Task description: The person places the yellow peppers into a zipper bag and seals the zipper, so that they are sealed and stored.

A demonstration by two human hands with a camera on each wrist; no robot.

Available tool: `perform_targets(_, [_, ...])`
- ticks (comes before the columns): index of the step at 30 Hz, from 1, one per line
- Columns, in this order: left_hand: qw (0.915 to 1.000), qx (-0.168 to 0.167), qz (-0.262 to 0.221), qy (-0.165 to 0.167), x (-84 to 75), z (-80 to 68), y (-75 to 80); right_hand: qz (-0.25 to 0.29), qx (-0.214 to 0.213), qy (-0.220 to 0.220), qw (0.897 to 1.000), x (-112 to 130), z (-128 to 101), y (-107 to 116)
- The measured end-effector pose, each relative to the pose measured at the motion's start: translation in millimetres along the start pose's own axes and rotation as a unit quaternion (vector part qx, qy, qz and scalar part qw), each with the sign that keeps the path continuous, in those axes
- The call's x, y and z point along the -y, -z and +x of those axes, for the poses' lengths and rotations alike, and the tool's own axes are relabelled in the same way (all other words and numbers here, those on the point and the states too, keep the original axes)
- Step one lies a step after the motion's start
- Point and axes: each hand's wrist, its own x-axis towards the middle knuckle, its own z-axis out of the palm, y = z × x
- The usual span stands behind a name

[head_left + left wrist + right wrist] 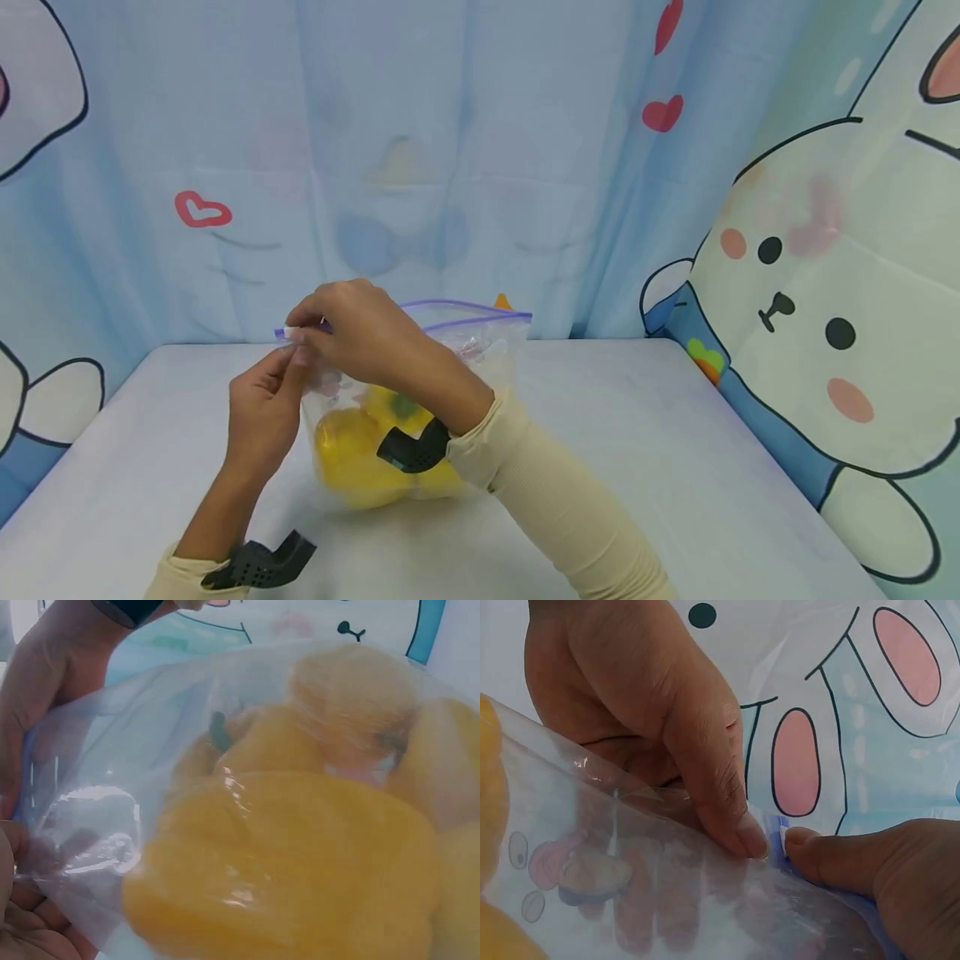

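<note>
Left hand: your left hand (262, 408) pinched the near left corner of the zip bag's (480, 346) purple seal, fingers clamped on the plastic.
Right hand: your right hand (360, 329) reached across and pinched the same corner, thumb and fingertips (739, 825) closed on the strip.
Bag: it stood upright on the white table (675, 467), mouth partly open at the right.
Contents: yellow peppers (285, 855) blurred through the plastic; your right forearm hid part of them.
Behind: an orange tip (501, 301) poked over the bag, the rest hidden.
</note>
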Motion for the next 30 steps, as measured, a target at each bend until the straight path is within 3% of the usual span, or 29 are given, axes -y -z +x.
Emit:
perform_targets(9, [0.9987,-0.034,0.026,-0.026,-16.1,2.2,15.2,0.001,-0.006,0.026,1.0,-2.1,-2.1,1.5])
perform_targets(15, [0.9996,-0.016,0.006,-0.023,-18.4,0.6,17.9,-0.002,0.0,0.035,0.999,-0.8,-2.8,-1.9])
perform_targets(25, [0.9951,-0.029,0.012,-0.094,-15.9,3.1,15.5,0.011,-0.02,0.066,0.998,-4.0,-5.7,-4.3])
perform_targets(30, [0.9939,-0.028,-0.002,-0.106,-15.8,3.8,15.9,0.004,-0.015,0.061,0.998,-1.1,-8.1,-3.6])
